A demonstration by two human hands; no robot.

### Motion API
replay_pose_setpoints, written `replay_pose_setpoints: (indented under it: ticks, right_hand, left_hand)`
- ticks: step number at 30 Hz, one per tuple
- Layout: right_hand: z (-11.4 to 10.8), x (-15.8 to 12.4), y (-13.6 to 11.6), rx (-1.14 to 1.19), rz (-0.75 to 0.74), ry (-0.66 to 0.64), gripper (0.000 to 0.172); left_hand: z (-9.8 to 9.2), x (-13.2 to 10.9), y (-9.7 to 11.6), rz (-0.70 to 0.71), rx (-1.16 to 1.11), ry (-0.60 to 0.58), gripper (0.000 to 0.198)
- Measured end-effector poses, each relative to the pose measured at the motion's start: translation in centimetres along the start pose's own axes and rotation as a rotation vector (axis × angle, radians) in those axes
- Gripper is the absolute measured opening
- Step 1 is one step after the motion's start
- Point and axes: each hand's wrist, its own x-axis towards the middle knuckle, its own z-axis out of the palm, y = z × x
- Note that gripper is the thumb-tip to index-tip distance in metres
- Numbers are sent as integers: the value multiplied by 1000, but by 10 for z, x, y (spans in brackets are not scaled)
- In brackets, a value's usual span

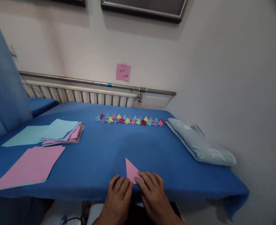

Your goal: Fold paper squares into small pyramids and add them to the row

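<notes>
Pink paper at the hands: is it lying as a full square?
No, the pink paper shows a triangular outline rising to a point, with fingers of the right hand over its right edge.

Paper triangle (130, 172) right of paper stack (64, 129)

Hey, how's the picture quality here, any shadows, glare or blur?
Head view: soft light, no strong glare; a faint shadow on the blue cloth around the pink paper triangle; the blue curtain looks soft at the left edge; the upper right corner darkens; the pipe slants, perhaps from camera tilt or lens distortion.
</notes>
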Motion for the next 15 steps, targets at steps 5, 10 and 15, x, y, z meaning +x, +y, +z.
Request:
replay_pose_setpoints:
  ticks: [5, 10, 15]
  right_hand:
    - [-4, -1, -6, 111, -42, 106, 35]
    - [-20, 1, -7, 158, -92, 167, 33]
    - [-25, 6, -12, 182, -92, 172, 34]
  left_hand:
    - [-23, -4, -3, -6, -117, 49, 28]
    - [-44, -2, -7, -570, -418, -212, 16]
    - [-45, 18, -6, -1315, -858, -540, 44]
